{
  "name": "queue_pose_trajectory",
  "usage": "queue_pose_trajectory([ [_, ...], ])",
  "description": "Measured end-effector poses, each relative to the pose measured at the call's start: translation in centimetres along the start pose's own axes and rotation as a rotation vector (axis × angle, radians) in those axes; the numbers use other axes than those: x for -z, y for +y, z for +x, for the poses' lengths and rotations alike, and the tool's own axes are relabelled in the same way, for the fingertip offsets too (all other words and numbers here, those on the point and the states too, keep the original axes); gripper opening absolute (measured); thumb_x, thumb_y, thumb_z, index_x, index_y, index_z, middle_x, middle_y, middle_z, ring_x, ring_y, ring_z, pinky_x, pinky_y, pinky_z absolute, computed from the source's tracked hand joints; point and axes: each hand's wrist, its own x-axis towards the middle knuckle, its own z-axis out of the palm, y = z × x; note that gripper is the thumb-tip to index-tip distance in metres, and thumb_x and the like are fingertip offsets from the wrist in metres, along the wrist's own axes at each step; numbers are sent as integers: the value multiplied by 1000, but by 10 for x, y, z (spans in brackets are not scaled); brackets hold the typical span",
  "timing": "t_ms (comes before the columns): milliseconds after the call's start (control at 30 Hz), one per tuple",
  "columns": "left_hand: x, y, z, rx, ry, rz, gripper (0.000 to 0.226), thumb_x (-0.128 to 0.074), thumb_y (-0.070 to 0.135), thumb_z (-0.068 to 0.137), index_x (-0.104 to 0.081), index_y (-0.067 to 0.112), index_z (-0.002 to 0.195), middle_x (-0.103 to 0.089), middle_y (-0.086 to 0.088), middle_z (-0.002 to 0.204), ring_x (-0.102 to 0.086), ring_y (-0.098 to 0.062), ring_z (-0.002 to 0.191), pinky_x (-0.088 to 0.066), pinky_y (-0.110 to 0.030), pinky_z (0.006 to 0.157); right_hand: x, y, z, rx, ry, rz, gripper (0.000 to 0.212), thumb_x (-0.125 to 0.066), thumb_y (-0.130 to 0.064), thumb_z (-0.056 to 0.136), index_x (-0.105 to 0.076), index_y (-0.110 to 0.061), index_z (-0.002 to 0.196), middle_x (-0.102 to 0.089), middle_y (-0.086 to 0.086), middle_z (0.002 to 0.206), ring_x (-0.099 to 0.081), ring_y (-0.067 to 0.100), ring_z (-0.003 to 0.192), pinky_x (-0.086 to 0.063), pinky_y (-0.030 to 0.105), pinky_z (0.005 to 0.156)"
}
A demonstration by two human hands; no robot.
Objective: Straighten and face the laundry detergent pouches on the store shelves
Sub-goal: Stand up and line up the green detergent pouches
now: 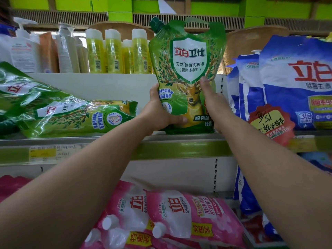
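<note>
Yellow bottles [115, 53] and white pump bottle [23, 49] upright on upper shelf; handwritten price tag [267, 123] at right

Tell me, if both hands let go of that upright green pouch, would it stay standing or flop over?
Probably flop. The upright green pouch has wrinkled, soft-looking film, and both the left hand and right hand steady its base. The green pouches beside it lie slumped flat. Its glossy surface likely makes any grip slippery.

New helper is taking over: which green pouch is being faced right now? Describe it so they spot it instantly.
Look at the middle shelf, between the blue bags and the toppled green pouches. The held pouch stands there, gripped low by both hands. It alone is upright, deer and white shield label facing out.
</note>
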Motion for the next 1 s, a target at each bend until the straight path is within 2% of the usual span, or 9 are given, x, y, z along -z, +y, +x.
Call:
queue_pose_trajectory([
  [400,0,2,-3,0,5,4,130,-88,21,63,7,26,151,-50,3,120,-52,-22,116,-43,-44,105,1,2,0,13,-7,16,94,-41,-82,74,-34,-15,140,-46,8,135,-43,21,107,-34,36,85],
  [600,-1,4,-4,-6,0,5,129,-87,18,65,9,25,151,-48,4,122,-50,-22,120,-39,-44,108,2,0,-1,0,-19,4,95,-41,-82,74,-34,-15,140,-45,9,137,-44,27,121,-34,36,88],
  [767,0,3,-3,-5,-6,10,130,-87,18,65,10,26,151,-48,4,122,-50,-21,119,-40,-43,107,2,0,-1,-1,-20,2,95,-40,-82,74,-33,-16,141,-44,10,139,-44,28,124,-34,36,88],
  [900,0,2,-4,1,5,17,134,-88,23,64,14,27,150,-46,7,119,-48,-17,112,-40,-35,103,1,1,-1,1,10,11,98,-41,-83,72,-31,-15,143,-41,9,142,-41,28,126,-31,37,86],
  [1000,1,3,-5,11,16,28,136,-88,26,63,17,28,150,-43,6,121,-46,-17,114,-39,-37,105,1,0,-2,4,23,21,102,-42,-85,70,-30,-14,143,-40,9,143,-40,29,127,-32,39,89],
])
